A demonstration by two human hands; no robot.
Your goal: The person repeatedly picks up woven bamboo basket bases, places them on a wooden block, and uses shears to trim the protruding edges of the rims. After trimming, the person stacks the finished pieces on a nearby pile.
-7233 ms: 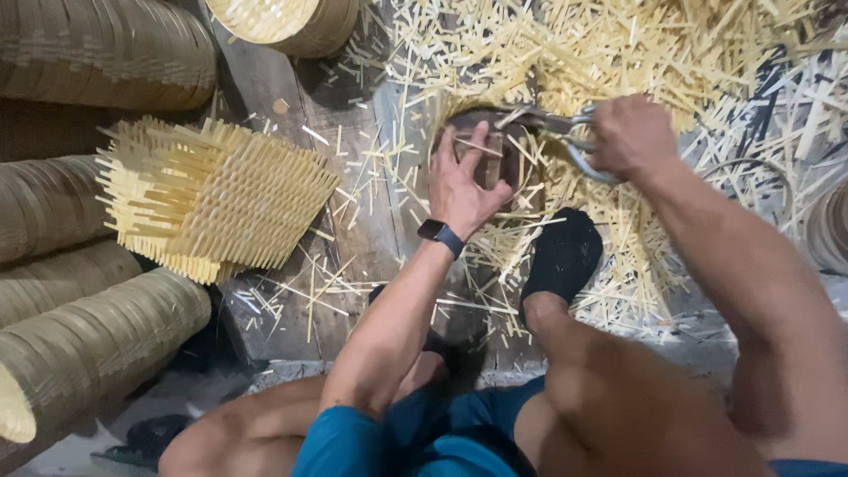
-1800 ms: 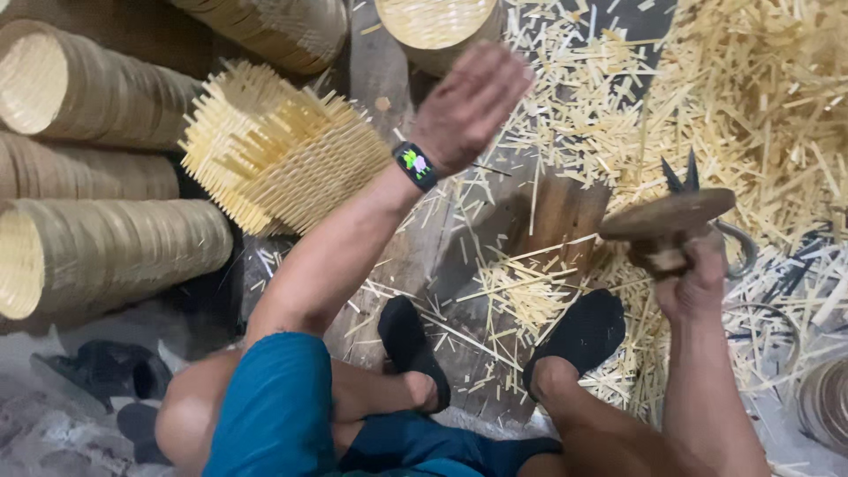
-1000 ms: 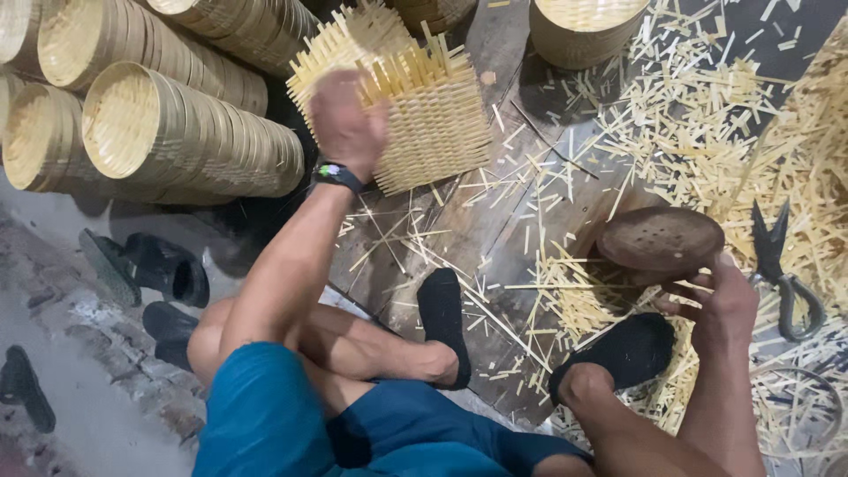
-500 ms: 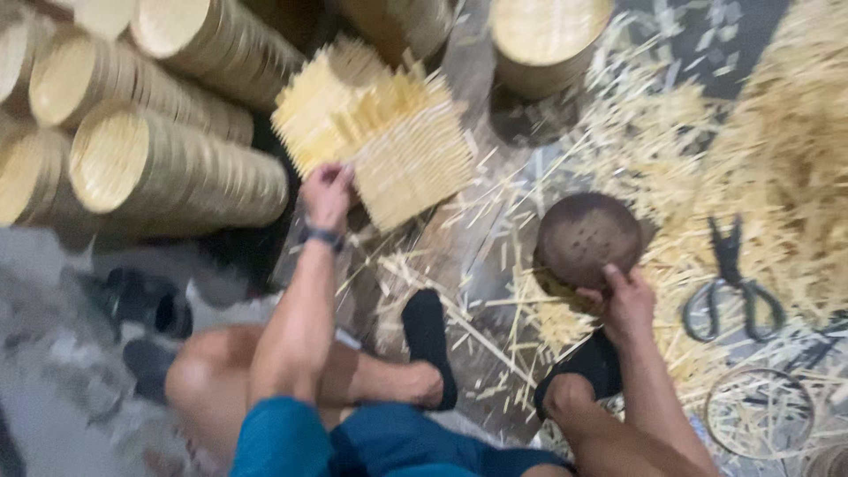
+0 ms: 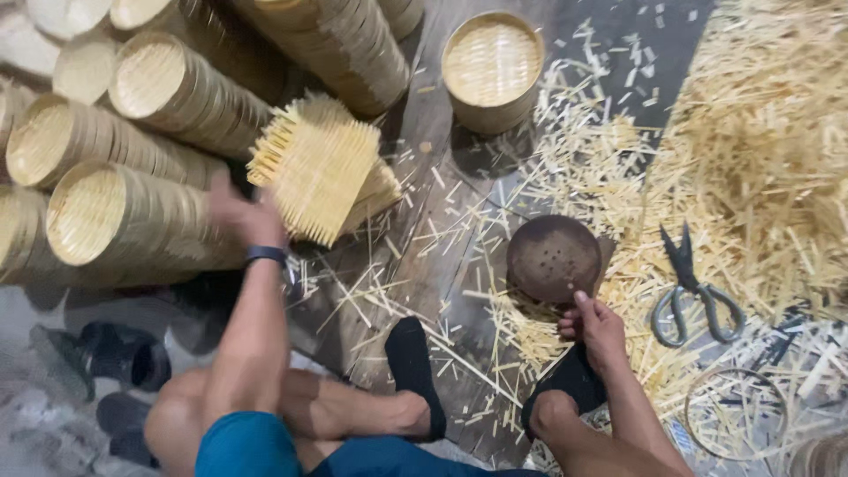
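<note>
Left hand point(image 5: 240, 215) grips woven mat point(image 5: 320, 177) at its 8 o'clock edge; mat runs toward 2 o'clock. Right hand point(image 5: 596, 329) pinches round mould point(image 5: 554, 258), well apart.

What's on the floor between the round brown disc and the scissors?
In the head view, loose bamboo strips lie scattered between the disc and the scissors; nothing else shows there.

Matt woven bamboo mat point(image 5: 316, 177), dull rusted metal disc point(image 5: 553, 258), smooth steel scissors point(image 5: 693, 287), rough wooden floor point(image 5: 442, 203).
</note>
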